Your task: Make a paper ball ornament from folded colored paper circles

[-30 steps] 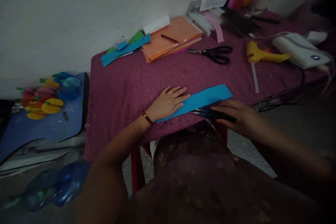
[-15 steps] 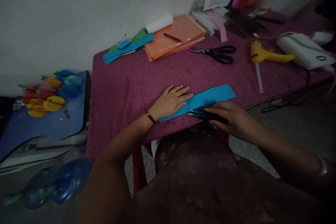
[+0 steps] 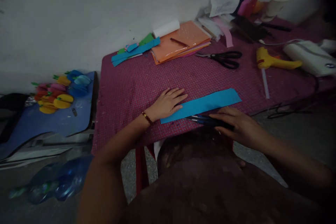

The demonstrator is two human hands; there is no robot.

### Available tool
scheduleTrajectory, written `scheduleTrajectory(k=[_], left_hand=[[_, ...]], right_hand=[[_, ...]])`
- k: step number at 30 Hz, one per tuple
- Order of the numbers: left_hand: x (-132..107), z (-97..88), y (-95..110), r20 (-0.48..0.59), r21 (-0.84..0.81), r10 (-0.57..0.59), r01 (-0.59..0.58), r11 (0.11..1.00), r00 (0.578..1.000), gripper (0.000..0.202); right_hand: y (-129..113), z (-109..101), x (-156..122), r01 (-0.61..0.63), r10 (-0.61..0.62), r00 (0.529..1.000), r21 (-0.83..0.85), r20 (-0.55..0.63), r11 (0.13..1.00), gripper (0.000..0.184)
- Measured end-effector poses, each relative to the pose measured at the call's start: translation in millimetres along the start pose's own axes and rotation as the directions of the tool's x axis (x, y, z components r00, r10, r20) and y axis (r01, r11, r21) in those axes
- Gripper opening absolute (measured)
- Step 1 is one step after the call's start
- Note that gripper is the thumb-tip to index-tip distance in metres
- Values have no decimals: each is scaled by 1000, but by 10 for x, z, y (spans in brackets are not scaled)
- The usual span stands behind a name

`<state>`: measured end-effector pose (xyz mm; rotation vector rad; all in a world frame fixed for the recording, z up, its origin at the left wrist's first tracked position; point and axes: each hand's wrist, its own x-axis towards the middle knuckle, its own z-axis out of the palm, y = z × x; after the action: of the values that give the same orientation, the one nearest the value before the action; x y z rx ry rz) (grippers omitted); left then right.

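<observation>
A flat blue paper strip lies slantwise near the front edge of the table. On its left end rests my left hand, palm down, its fingers stretched out. My right hand is closed around a long, slim dark tool with shiny pale lines toward its tip. The tool lies low over the table, just in front of the strip's near edge. Its exact kind is too dark to make out. Beyond the strip, black-handled scissors lie on the checked tablecloth.
A yellow glue gun lies at the right beside a white device with cables. Orange sheets and blue strips lie along the wall. Colourful paper pieces sit on a blue board at the left.
My left hand has slid left along the blue strip, baring more of it. My right hand has drawn slightly back from the strip with the dark tool. The whole view has shifted a little.
</observation>
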<state>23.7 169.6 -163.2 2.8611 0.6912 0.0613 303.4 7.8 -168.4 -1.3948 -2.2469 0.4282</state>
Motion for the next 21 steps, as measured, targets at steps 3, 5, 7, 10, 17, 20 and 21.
scheduleTrajectory(k=[3,5,7,10,17,20,21], left_hand=[[-230,-14,-97,-17,60,-74,75,995,997,54],[-322,-8,-119,-32,79,-96,98,992,995,54],[-350,0,-113,-43,86,-102,105,991,994,53],[-331,3,-91,-46,86,-103,106,991,994,53],[-317,19,-108,-43,51,-117,120,992,992,54],[-319,36,-114,-49,51,-119,121,991,992,54],[-320,40,-113,-52,55,-120,123,991,991,54]], right_hand=[[-3,10,8,3,-3,1000,-8,-14,1000,35],[-23,31,35,3,-4,999,-32,-33,999,36],[-59,64,84,7,-9,999,-54,-40,999,36],[-116,116,161,27,-29,999,-85,-32,996,35],[-113,94,83,42,-42,999,-50,-8,998,35],[-147,93,93,32,-32,999,-32,-3,999,35],[-174,107,120,24,-24,1000,-36,-2,999,36]])
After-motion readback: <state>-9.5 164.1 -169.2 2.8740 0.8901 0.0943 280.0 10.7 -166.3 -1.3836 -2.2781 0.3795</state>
